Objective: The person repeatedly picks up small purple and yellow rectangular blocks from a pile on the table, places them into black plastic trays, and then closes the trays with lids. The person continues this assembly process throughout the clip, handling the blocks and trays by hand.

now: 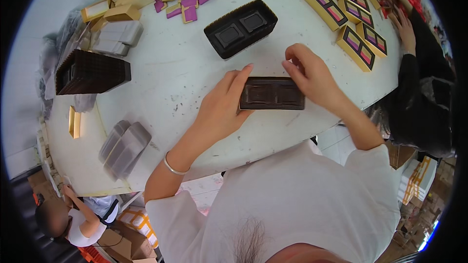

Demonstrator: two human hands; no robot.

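Note:
A dark plastic tray (272,94) with two rectangular hollows is in front of me, above the white table. My left hand (222,100) grips its left end, fingers along the far side and thumb at the near side. Over the tray's far right corner is my right hand (312,75), its fingers bent and a gap between thumb and forefinger; nothing shows in that gap. Just beyond stands a deep black tray or nested stack of trays (241,28), also with two hollows. Another dark stack of ribbed trays (92,73) lies on its side at the left.
Purple and gold packets (190,2) are heaped at the table's far side. Gold boxes with black trays (356,47) stand at right, near a co-worker's hand (403,29). Clear plastic lids (126,148) lie at left, near a small gold box (74,122). Another person sits lower left.

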